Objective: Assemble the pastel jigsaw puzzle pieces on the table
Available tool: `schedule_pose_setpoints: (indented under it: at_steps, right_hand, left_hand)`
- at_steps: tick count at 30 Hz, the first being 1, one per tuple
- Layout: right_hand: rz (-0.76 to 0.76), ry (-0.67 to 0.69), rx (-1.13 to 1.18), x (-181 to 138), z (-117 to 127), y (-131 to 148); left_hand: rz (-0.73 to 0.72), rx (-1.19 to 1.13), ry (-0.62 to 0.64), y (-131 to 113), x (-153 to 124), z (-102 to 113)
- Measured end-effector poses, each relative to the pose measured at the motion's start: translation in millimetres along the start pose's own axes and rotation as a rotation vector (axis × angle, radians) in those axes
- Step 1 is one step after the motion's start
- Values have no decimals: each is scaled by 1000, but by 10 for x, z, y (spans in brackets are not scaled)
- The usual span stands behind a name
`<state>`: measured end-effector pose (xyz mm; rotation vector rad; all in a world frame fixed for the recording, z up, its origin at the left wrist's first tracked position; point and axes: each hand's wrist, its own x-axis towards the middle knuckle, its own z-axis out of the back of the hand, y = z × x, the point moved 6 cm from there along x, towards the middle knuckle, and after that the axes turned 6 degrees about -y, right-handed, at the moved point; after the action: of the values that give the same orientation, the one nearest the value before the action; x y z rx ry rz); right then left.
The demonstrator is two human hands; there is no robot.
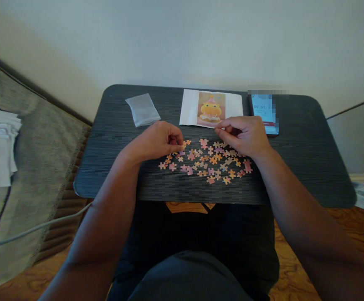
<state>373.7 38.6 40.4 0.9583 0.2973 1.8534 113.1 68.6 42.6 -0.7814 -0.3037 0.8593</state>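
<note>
Head view, phone [265, 113], picture sheet [211, 108], plastic bag [142, 109] — perhaps empty — behind puzzle pieces [207, 161]

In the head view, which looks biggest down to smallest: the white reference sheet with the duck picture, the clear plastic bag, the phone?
1. White reference sheet with the yellow duck picture, clearly largest.
2. Clear plastic bag and phone with the blue screen look about alike; the right hand hides part of the phone.

Two hands [160, 140] — one picture sheet [211, 108], one phone [264, 113]
</note>
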Motion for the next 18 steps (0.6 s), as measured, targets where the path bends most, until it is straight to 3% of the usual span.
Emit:
schedule_pose_setpoints:
  at_steps: [9,18]
  right_hand:
    - [4,10,-14,8,-11,-12]
    - [-13,36,-3,-10,-8,11]
  left_hand:
    - [-28,29,63,-38,-3,-33]
    - [-4,24,-21,2,-22,62]
